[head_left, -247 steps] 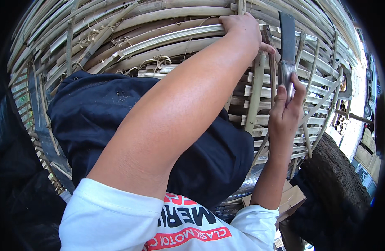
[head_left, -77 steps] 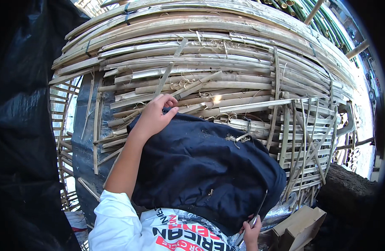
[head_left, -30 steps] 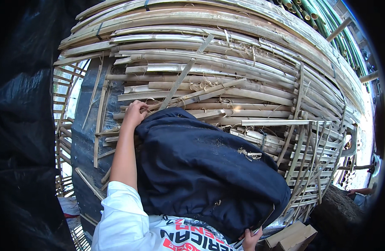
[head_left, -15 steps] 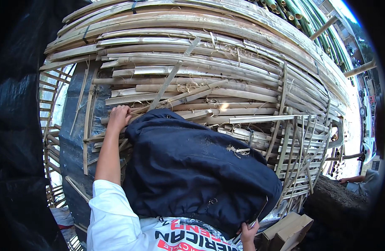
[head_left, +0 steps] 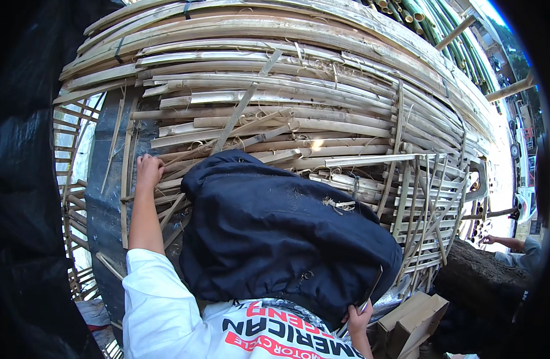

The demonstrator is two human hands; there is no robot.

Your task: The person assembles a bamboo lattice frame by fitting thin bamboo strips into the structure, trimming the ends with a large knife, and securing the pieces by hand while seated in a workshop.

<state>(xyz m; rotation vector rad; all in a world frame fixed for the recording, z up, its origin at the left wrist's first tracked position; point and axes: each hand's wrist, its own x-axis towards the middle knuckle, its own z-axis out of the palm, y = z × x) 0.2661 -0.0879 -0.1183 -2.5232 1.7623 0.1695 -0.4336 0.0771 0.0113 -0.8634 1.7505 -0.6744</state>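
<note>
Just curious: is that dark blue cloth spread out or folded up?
Spread out: the dark blue cloth drapes loosely over the bamboo frame, edges hanging.

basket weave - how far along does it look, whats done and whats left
Done: the top of the basket is packed tight with bamboo strips. In hand: the left hand grips a strip at the left edge of the weave; the right hand sits low by the dark cloth, what it holds is unclear. Left: the right-hand section is open lattice with gaps and loose strip ends.
</note>
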